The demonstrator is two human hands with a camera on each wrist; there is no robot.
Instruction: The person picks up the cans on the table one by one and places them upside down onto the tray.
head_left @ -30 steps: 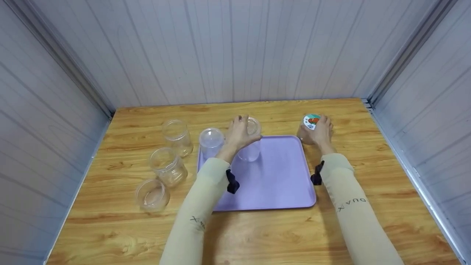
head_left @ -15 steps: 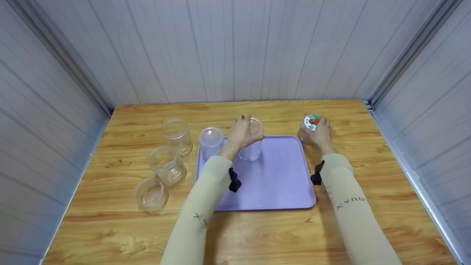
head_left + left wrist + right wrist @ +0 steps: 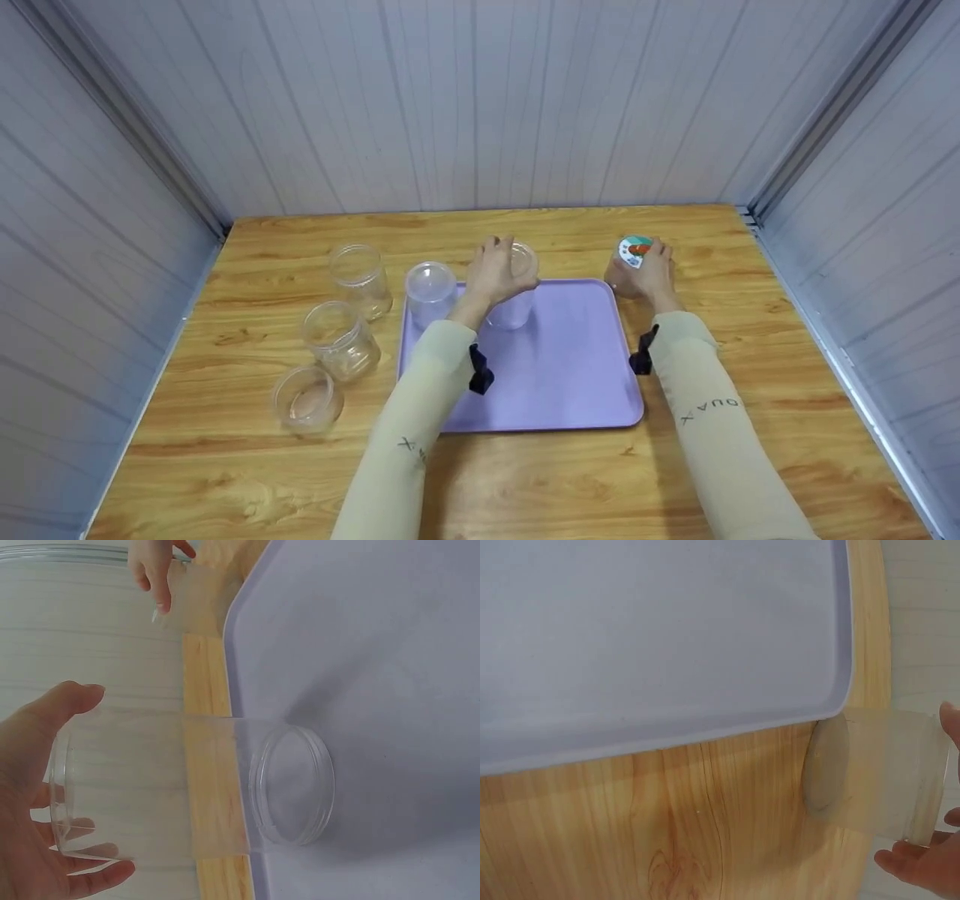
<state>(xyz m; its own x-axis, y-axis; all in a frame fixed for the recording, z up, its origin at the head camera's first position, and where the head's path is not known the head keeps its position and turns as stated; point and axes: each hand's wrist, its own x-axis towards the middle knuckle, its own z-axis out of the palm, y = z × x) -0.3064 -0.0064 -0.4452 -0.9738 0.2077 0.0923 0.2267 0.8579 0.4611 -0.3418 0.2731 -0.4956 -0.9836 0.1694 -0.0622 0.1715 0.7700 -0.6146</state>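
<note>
Near the back of a lilac tray (image 3: 559,360), my left hand (image 3: 491,277) grips the top end of a clear plastic jar (image 3: 217,787). Its ringed end is down at the tray in the left wrist view, and the fingers and thumb spread around the upper end. My right hand (image 3: 655,277) holds another clear jar (image 3: 877,772) by its top, just off the tray's back right corner, on the wooden table. A round teal and white label (image 3: 634,251) with an orange-red picture shows on top of that jar. Another clear jar (image 3: 430,285) stands on the tray, left of my left hand.
Left of the tray, two clear open jars (image 3: 360,274) stand on the wooden table (image 3: 225,375), one behind the other. A shorter clear tub (image 3: 306,401) stands in front of them. Pale panelled walls (image 3: 480,105) enclose the table's back and sides.
My left hand and its jar have shifted slightly to the right over the tray. The right hand stays on the labelled jar, almost unmoved.
</note>
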